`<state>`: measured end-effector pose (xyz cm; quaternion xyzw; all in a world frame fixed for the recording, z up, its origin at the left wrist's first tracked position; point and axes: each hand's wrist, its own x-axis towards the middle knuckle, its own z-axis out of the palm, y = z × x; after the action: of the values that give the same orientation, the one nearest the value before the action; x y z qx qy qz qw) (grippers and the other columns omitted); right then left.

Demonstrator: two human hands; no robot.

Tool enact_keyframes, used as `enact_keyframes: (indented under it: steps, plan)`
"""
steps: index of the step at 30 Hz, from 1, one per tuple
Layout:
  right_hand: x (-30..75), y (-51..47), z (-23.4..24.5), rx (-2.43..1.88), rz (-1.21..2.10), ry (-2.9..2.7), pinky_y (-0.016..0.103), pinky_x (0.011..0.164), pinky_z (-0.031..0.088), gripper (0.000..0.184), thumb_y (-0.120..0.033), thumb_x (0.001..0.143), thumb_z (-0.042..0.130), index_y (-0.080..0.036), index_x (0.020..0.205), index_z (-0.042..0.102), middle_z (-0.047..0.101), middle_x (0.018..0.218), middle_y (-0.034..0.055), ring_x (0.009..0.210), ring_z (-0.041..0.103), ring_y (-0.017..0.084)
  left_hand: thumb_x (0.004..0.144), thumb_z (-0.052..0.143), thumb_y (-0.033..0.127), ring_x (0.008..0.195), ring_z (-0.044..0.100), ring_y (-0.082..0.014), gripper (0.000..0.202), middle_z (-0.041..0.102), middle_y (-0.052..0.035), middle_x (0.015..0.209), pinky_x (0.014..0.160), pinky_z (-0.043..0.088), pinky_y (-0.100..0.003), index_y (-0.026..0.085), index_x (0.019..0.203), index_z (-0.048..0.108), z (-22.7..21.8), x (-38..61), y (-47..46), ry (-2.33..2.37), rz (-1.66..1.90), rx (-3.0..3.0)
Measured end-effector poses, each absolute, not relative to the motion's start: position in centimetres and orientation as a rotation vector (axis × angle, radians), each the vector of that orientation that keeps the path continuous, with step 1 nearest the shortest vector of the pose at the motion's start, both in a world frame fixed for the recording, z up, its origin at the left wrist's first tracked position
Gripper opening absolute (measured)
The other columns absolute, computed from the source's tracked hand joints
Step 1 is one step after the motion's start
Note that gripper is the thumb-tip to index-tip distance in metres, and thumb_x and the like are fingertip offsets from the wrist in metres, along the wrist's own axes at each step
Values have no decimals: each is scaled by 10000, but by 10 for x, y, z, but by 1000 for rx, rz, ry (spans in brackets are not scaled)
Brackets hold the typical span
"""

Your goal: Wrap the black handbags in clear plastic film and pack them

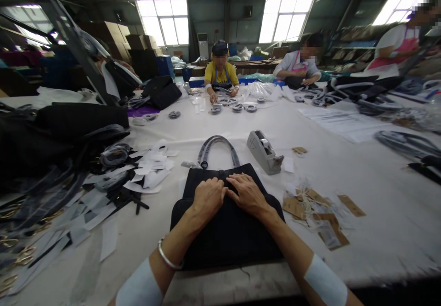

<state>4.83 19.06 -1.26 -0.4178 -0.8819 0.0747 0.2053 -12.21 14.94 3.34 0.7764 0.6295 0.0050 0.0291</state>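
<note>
A black handbag [234,241] lies flat in front of me at the table's near edge. Its looped handles [217,141], wrapped in clear film, point away from me. My left hand [208,197] rests on the upper part of the bag with its fingers curled in against it, close to a small strap tab [220,173] at the middle. Beside it, my right hand [248,194] presses on the bag with fingers fairly straight and thumb reaching toward the left hand. The undersides of both hands are hidden. A grey tape dispenser [264,153] stands just past the bag's right corner.
Brown paper tags [322,212] with white strings lie to the right. White paper slips [151,170], wrapped straps [115,154] and black bags [62,129] crowd the left. Coiled straps [216,109] lie farther back. Across the table [234,129], a person in yellow [220,72] and other people work.
</note>
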Motion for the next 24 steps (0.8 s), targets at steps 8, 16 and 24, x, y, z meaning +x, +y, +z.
enact_keyframes:
  steps: [8, 16, 24]
  plan:
    - [62, 176, 11, -1538, 238, -2654, 306, 639, 438, 458, -521, 989, 377, -214, 841, 683, 727, 772, 74, 745, 702, 242, 1001, 185, 532, 820, 712, -299, 621, 728, -129, 832, 710, 527, -385, 181, 924, 691, 9, -123, 146, 1870, -35, 2298]
    - [64, 177, 2, -1710, 115, -2664, 270, 557, 346, 407, -495, 1005, 358, -230, 868, 634, 732, 746, 58, 704, 712, 233, 992, 186, 557, 868, 710, -314, 684, 743, -146, 884, 741, 535, -395, 177, 921, 751, 4, -123, 156, 1799, -25, 2259]
    - [65, 184, -1, -1659, 153, -2712, 281, 563, 321, 447, -484, 1013, 337, -232, 799, 638, 731, 744, 47, 742, 712, 236, 971, 278, 583, 839, 712, -302, 641, 740, -149, 869, 720, 540, -374, 169, 848, 752, -4, -129, 161, 1705, 52, 2281]
